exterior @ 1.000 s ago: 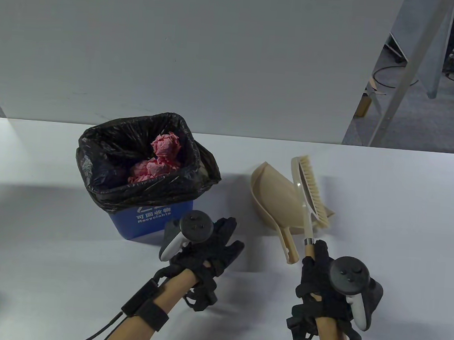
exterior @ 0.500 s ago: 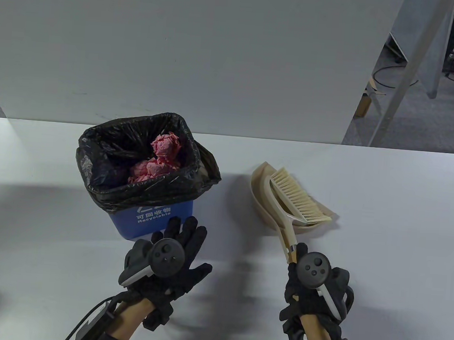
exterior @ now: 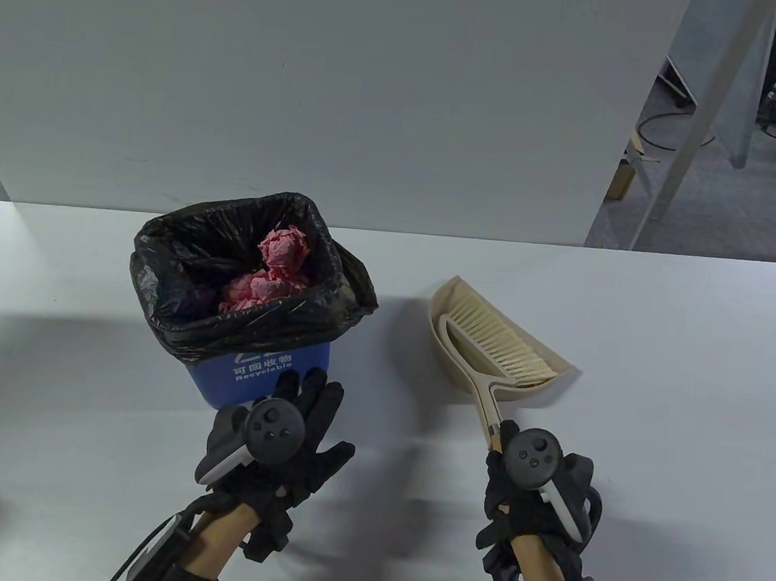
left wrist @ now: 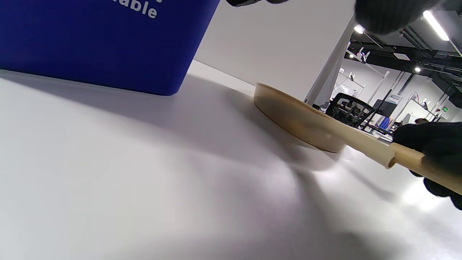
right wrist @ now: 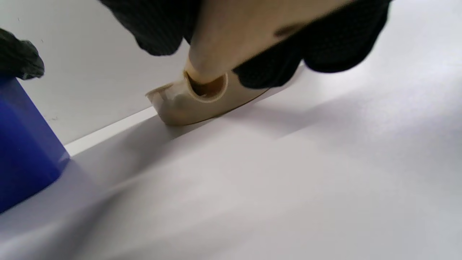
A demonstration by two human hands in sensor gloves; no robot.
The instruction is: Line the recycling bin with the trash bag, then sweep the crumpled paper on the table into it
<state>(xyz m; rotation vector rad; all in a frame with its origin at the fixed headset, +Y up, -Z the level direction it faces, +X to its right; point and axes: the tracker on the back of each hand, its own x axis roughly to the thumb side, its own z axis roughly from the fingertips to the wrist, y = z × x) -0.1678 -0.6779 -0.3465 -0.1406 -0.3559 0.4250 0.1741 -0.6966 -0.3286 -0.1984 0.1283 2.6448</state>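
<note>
The blue recycling bin [exterior: 257, 374] stands at the table's left, lined with a black trash bag [exterior: 181, 274]. Pink crumpled paper [exterior: 275, 271] lies inside it. A beige dustpan [exterior: 462, 370] lies flat at centre right, with the hand brush [exterior: 491, 342] nested in it. My right hand [exterior: 508, 474] grips the brush handle's wooden end [left wrist: 415, 162], seen in the right wrist view as the handle [right wrist: 231, 39] under curled gloved fingers. My left hand [exterior: 304, 418] hovers in front of the bin's near side [left wrist: 94, 39], fingers straight, holding nothing.
The white table [exterior: 674, 407] runs out to rounded corners and a front edge near me. A white panel [exterior: 323, 91] stands behind it. Beyond at the right are a slanted metal leg [exterior: 696, 127] and floor cables.
The brush came down from upright and now lies flat inside the dustpan, which settled level. My left hand shifted left and flattened out in front of the bin.
</note>
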